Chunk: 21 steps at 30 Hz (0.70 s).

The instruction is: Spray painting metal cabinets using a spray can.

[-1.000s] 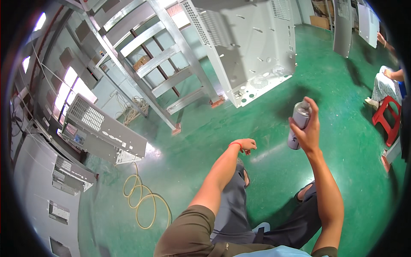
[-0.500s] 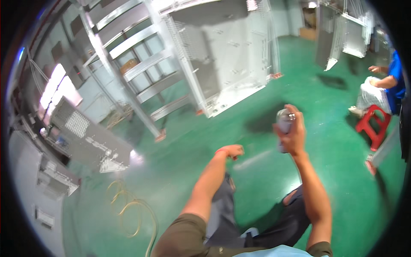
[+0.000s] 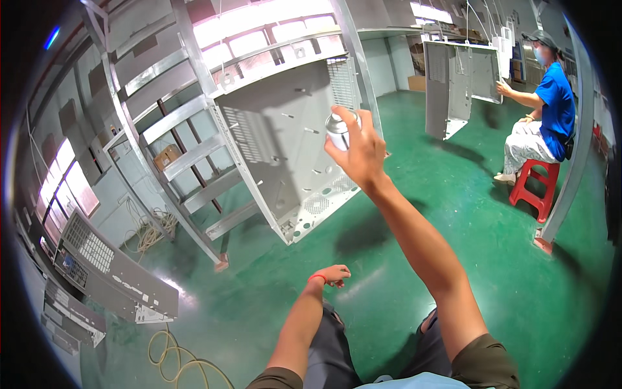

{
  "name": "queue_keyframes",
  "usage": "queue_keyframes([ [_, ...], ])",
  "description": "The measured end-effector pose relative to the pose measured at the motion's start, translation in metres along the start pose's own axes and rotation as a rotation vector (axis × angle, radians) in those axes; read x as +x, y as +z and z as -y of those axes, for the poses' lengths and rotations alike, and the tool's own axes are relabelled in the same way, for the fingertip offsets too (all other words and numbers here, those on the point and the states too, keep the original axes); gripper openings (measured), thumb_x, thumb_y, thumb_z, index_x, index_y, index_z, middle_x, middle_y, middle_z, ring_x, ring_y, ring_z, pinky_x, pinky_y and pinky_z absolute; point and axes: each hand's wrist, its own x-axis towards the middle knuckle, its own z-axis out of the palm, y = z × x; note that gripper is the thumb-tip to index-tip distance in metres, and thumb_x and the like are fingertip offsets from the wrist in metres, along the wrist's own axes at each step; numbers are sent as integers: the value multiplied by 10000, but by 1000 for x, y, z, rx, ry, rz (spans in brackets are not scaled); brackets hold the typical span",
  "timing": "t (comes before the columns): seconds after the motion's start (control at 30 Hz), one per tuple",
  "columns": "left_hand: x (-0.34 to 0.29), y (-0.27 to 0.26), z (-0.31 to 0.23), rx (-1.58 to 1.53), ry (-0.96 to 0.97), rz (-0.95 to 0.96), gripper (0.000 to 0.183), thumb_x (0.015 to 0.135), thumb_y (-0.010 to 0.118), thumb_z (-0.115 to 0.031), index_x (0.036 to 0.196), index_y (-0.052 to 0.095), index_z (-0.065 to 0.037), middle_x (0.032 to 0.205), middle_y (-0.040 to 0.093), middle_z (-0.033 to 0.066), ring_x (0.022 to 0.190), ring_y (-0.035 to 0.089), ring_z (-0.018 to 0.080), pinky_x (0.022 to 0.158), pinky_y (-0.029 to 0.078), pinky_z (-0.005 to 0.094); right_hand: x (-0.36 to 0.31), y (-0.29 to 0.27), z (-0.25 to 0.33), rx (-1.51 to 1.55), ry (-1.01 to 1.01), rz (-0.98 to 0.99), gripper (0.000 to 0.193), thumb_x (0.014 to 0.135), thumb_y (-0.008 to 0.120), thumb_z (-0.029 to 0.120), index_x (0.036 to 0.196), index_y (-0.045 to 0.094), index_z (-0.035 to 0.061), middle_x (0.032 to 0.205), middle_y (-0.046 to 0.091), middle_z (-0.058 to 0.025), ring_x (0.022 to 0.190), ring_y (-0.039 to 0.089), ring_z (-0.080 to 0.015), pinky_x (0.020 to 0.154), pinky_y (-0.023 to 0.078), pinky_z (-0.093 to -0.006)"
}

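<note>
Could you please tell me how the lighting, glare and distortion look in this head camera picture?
Head view: bright windows at the top are blown out; glare shines on the green floor near the left hand; the hanging metal panel casts a dark shadow below; straight shelf rails bend toward the rim; the right hand and its spray can look sharp.

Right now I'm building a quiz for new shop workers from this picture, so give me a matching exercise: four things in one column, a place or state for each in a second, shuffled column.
Things:
1. spray can
2. red stool
3. yellow hose
4. grey cabinet shell

Places or states:
A. coiled on the green floor, lower left
B. held up in the right hand
C. hanging tilted, open side toward the camera
D. under a seated person in a blue shirt

Pairs: 1-B, 2-D, 3-A, 4-C
</note>
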Motion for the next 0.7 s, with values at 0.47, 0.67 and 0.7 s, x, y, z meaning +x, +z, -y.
queue_keyframes([
  [0.47, 5, -4, -21, 4, -1, 10, 450, 1070, 576, -460, 1419, 570, -176, 1029, 758, 52, 948, 717, 161, 835, 534, 364, -3, -13, 20, 271, -2, 8, 727, 793, 871, 145, 1445, 554, 206, 1229, 620, -121, 949, 719, -331, 727, 608, -436],
  [0.67, 10, 1, -18, -19, -37, -7, 459, 1069, 583, -471, 1429, 571, -185, 1007, 762, 56, 910, 726, 156, 783, 536, 354, -10, -17, 68, 726, 107, 173, 789, 799, 899, 133, 1472, 488, 161, 1305, 628, -136, 1109, 693, -307, 926, 581, -415],
  [0.7, 13, 2, -16, -36, -29, -19, 441, 1064, 589, -459, 1406, 583, -180, 991, 759, 54, 876, 732, 161, 756, 529, 354, -9, -16, 75, 789, 119, 170, 760, 818, 886, 169, 1470, 496, 188, 1288, 630, -119, 1092, 700, -306, 896, 591, -419],
])
